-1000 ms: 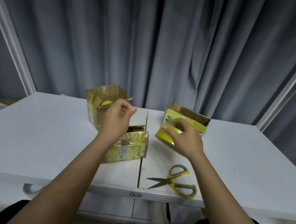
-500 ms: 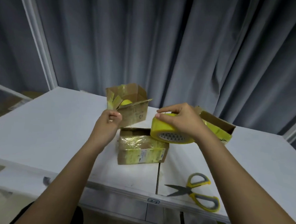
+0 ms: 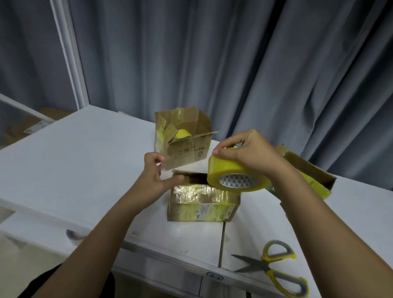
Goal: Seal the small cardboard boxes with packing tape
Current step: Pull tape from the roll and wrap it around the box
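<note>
Since half a second back, right hand [image 3: 251,153] has brought the tape roll [image 3: 238,175] down and toward me, so its patterned core now faces the camera; left hand [image 3: 153,174] sits about where it was, a touch lower. Head view, the only one: right hand's fingers curl over the top of the roll and hold it in the air above the far right corner of the near box [image 3: 202,200]. Left hand's thumb and fingers are pinched together just left of that box; I guess at a clear tape end, but I cannot tell, no strip shows. Near box rests on the white table [image 3: 75,164], top wrinkled with old tape, a dark gap open at its back edge, so not sealed, I judge. Open box [image 3: 182,137] stands behind it with flaps up and something yellow inside; third box [image 3: 309,174] lies right, partly behind the right arm. Scissors [image 3: 275,269] lie near the front edge, blades parted. Risks as I see them: a pulled strip folding onto itself or sticking to fingers; the light box sliding, since no hand pins it; a sleeve-level sweep knocking the scissors off. Open room is wide to the left; front edge is close, curtain [image 3: 242,59] hangs behind the table.
</note>
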